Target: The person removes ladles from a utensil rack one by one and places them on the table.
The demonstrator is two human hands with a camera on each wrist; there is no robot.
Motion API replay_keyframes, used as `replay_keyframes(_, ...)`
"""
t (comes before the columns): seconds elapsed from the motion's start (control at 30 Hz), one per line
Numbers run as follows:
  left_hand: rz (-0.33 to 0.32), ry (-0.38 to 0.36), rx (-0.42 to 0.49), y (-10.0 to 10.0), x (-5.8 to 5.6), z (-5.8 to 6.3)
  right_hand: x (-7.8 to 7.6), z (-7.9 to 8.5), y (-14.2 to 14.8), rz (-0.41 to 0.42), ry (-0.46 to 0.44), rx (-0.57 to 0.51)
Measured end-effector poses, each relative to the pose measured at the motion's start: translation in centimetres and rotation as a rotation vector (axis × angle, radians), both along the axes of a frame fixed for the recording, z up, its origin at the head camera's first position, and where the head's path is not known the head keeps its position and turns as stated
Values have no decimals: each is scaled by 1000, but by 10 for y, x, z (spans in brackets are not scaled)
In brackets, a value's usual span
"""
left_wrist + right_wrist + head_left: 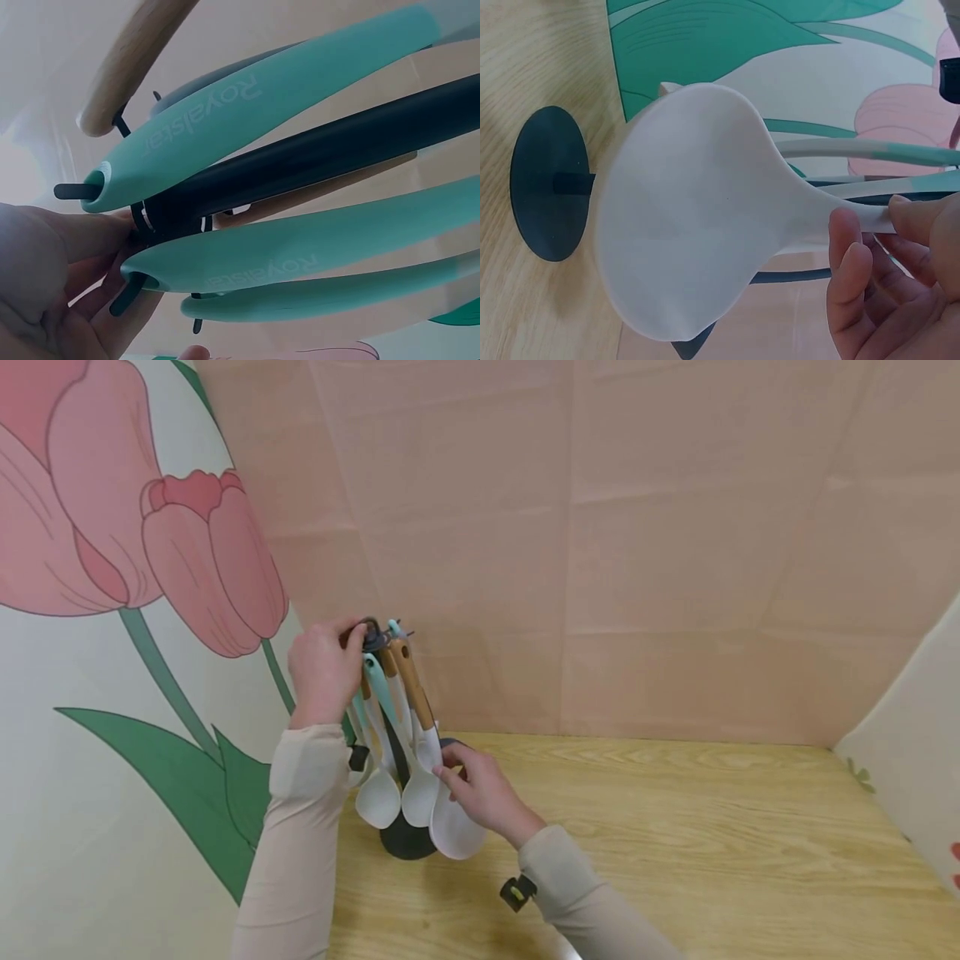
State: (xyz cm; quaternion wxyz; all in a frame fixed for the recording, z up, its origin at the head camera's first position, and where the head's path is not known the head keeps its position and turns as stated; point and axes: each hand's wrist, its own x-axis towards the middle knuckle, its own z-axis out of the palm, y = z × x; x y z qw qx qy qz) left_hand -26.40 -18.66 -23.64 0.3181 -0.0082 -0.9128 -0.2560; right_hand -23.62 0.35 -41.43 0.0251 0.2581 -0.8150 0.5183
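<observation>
White ladle [457, 833]: hanging low on the right side of the black utensil stand [322, 154], bowl near the stand's round black base [547, 184]. Right hand [480, 785] has it by the narrow white neck just above the bowl, thumb and index pinching, other fingers bent and off the neck. Its wooden handle [412, 683] runs up to the top of the stand; can't really tell from here whether the handle hole is on a hook.

Left hand [326, 664] is up at the stand's top, thumb and fingers pinching the black loop there.

Around the pole: mint handles [262, 259] hanging on black hooks [127, 294], plus another wooden handle [142, 60]. Two white spoons [378, 799] hang left of the ladle, side by side. Part of a dark utensil [694, 346] pokes out behind the ladle bowl.

Base sits on the wood-grain table [675, 843], close to the tulip-print wall [217, 560] on the left. Creased pinkish backdrop [675, 527] behind.
</observation>
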Motion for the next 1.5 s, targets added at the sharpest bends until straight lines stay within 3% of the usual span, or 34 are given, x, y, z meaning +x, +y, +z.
replay_keyframes(0.5,-12,8,3,-2,0,-3,5,7,2,-16,-15,26)
replay_keyframes(1.17,-32,29,2,-6,-1,0,11,14,4,-22,50,18)
replay_keyframes(1.5,-35,21,-5,-8,1,1,14,9,6,-44,62,-6)
